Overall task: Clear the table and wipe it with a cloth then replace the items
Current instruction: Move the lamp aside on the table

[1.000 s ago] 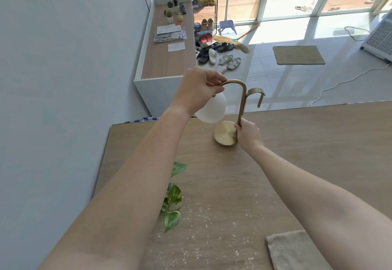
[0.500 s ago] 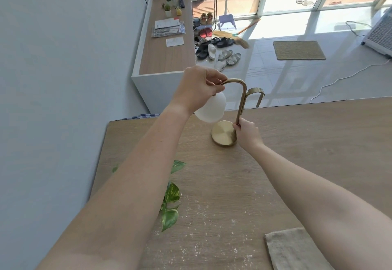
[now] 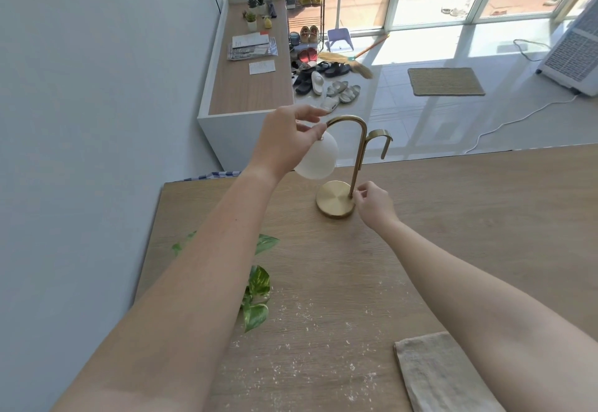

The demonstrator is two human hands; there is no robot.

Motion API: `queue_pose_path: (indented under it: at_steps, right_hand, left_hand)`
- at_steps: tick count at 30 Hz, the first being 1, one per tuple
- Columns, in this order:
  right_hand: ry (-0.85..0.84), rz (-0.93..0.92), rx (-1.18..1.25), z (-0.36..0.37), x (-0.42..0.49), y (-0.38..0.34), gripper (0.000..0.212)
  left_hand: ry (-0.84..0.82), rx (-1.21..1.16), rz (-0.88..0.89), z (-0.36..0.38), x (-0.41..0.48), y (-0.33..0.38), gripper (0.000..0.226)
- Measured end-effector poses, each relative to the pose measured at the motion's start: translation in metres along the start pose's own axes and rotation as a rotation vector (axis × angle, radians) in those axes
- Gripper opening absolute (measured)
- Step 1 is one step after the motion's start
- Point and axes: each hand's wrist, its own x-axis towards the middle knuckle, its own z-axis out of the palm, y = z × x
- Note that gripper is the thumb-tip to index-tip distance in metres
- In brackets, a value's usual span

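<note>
A brass lamp (image 3: 333,201) with a white globe shade (image 3: 318,160) stands upright on the wooden table (image 3: 453,217) near its far edge. My left hand (image 3: 284,139) rests against the top of the globe where the curved arm ends, its fingers straightened and loosened. Beside the foot of the stem is my right hand (image 3: 373,206), fingers loosely curled and just off the stem. A folded beige cloth (image 3: 433,376) lies at the near right of the table. White crumbs (image 3: 310,314) are scattered over the near part.
Green plant leaves (image 3: 257,285) lie on the table under my left forearm. The wall runs along the table's left side. Beyond the far edge are a low cabinet (image 3: 249,91) with papers and small pots, shoes on the floor, and a doormat (image 3: 445,81).
My left hand's fingers have straightened from their grip on the lamp's arm. My right hand has let go of the stem and drawn slightly back. The lamp stays in place.
</note>
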Motion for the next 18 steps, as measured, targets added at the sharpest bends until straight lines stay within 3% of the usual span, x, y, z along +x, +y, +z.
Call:
queue_pose_path:
  at_steps: [12, 18]
  right_hand:
    - [-0.086, -0.123, 0.143, -0.008, -0.106, -0.003, 0.036]
    - [-0.156, -0.164, 0.194, 0.004, -0.153, -0.01, 0.033]
  left_hand:
    - [0.013, -0.163, -0.181, -0.039, -0.129, 0.006, 0.037]
    - [0.145, -0.139, -0.238, -0.069, -0.195, 0.009, 0.038]
